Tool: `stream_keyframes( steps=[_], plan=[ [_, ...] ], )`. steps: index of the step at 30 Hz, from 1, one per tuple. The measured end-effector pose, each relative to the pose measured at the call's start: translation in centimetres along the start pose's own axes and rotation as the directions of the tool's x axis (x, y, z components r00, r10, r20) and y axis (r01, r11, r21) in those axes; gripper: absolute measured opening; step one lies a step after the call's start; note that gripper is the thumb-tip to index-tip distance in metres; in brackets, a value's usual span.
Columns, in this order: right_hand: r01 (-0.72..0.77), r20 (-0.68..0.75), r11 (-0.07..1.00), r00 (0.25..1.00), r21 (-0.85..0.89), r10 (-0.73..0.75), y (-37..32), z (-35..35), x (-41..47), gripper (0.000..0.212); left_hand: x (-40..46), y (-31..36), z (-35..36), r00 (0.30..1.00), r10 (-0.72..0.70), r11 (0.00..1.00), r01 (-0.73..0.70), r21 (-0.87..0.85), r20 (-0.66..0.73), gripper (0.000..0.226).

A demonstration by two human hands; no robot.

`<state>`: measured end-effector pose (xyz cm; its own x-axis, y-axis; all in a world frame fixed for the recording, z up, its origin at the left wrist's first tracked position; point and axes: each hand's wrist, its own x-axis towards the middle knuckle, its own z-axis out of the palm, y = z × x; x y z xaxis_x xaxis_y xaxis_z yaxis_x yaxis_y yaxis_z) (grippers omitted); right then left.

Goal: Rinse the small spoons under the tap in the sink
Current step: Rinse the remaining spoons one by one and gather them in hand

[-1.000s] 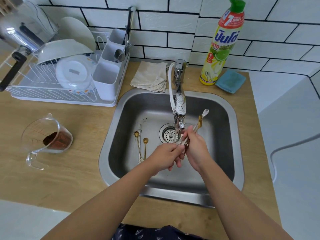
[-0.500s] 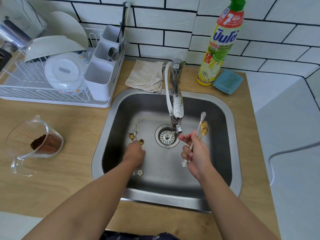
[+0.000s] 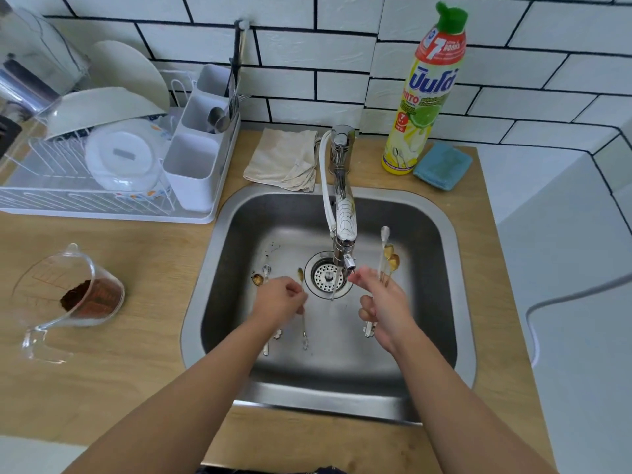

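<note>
A bunch of small spoons (image 3: pixel 388 260) sticks up from the right hand (image 3: pixel 383 302), whose fingers curl tightly around the handles beside the tap (image 3: pixel 343 230). The left hand (image 3: pixel 278 299) pinches one gold spoon (image 3: pixel 301 285) by its stem; two more spoons (image 3: pixel 261 277) lie just beyond its knuckles in the sink (image 3: pixel 444 268).

Rear wall (image 3: pixel 342 46): white rectangular tiles, dark grout lines, running bond. Light wood-grain bench (image 3: pixel 119 336): fronts the wall, surrounds a steel basin. Pale grey-white surface (image 3: pixel 564 302): adjoins the bench at right, with tiled return above. Lighting: soft, even, daylight-like; shadows faint.
</note>
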<state>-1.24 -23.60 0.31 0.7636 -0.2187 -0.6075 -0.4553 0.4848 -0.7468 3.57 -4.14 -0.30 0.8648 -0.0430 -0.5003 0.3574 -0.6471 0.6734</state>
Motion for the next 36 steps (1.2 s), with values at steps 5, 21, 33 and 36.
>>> stream_keyframes(
  steps=[5, 21, 33, 36],
  plan=[
    [-0.005, 0.011, 0.978, 1.0, -0.21, 0.007, 1.3, 2.3, 0.1, 0.03, -1.8, 2.0, 1.4, 0.989, 0.134, 0.988, -0.139, 0.069, 0.065, 0.008],
    [0.035, 0.036, 0.954, 0.999, -0.297, -0.026, 0.8, 3.1, 0.3, 0.019, -4.5, 2.9, 2.1, 0.98, 0.055, 0.918, 0.025, -0.397, 0.19, 0.02],
    [0.04, -0.059, 0.96, 0.997, -0.277, -0.058, 0.9, 3.6, 0.2, 0.019, -4.4, 3.1, 1.9, 0.989, 0.089, 0.938, -0.043, -0.345, 0.116, 0.019],
    [0.051, -0.01, 0.964, 0.998, -0.263, -0.055, 0.9, 3.5, -0.2, 0.019, -4.4, 3.1, 1.8, 0.991, 0.088, 0.94, -0.049, -0.338, 0.101, 0.018]
  ],
)
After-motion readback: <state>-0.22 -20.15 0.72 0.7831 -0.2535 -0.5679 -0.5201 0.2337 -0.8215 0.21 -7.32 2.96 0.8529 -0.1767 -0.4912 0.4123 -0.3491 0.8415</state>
